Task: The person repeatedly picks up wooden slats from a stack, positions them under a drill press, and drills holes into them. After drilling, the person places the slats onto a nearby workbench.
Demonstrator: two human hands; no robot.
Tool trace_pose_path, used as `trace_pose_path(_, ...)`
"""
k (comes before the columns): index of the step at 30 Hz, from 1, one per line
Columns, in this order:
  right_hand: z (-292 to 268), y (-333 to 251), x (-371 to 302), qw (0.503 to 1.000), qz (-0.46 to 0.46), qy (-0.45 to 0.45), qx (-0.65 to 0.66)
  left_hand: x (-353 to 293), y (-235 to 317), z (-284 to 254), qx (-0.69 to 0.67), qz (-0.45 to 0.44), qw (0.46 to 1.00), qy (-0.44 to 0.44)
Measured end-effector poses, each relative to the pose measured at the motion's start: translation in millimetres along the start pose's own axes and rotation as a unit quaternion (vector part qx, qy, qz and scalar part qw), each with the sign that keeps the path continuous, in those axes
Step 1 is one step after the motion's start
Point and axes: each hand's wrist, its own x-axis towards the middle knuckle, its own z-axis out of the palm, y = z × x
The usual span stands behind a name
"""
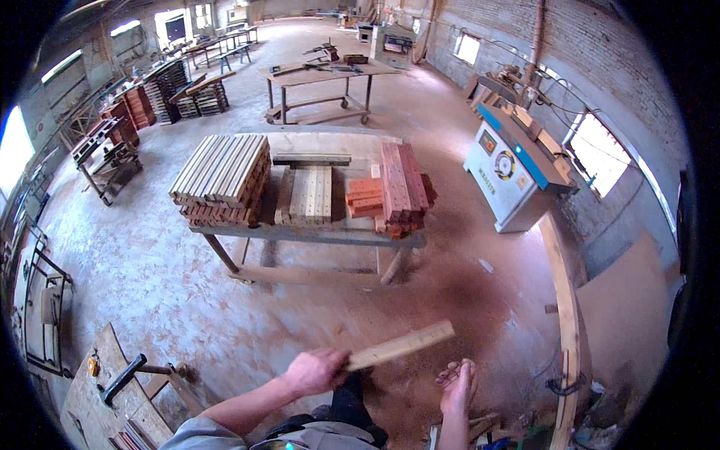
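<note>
My left hand (318, 371) is closed round one end of a pale wooden slat (401, 345). The slat reaches out to the right over the floor, its far end tilted slightly up. Just beyond that end and nearer to me is my right hand (457, 381), with nothing in it. Its fingers are loosely curled and apart from the thumb. On the table (330, 234) ahead lie a tall stack of pale slats (221, 169), a lower pile of drilled pale pieces (310, 193) and a heap of reddish wood pieces (401, 180).
A white and blue machine (502, 176) stands to the right, with a long upright board (561, 315) nearer me. At lower left is a workbench (112, 382) with a black-handled clamp (124, 381). Another table (330, 75) with tools stands farther off. Sawdust covers the floor.
</note>
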Motion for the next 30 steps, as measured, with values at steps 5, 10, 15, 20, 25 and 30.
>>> trace_pose_path(5,28.0,26.2,73.1,0.995,0.101,-0.011,-0.02,45.9,-42.3,-74.7,-0.042,-0.237,0.962,0.127)
trace_pose_path(10,44.9,56.2,121.5,0.982,0.178,-0.049,-0.042,84.8,-92.1,-127.0,-0.078,-0.286,0.915,0.273)
trace_pose_path(15,56.7,65.6,155.5,0.972,0.197,-0.095,-0.085,115.2,-117.7,-150.4,-0.062,-0.327,0.893,0.305)
trace_pose_path(20,86.7,64.9,171.5,0.973,0.209,-0.049,-0.088,133.3,-156.8,-180.8,0.025,-0.304,0.897,0.318)
trace_pose_path(25,130.4,67.9,173.5,0.968,0.209,-0.066,-0.124,144.7,-236.2,-256.1,0.103,-0.28,0.882,0.365)
trace_pose_path(30,183.3,101.4,172.4,0.967,0.199,-0.083,-0.133,164.7,-338.1,-344.4,0.196,-0.226,0.883,0.361)
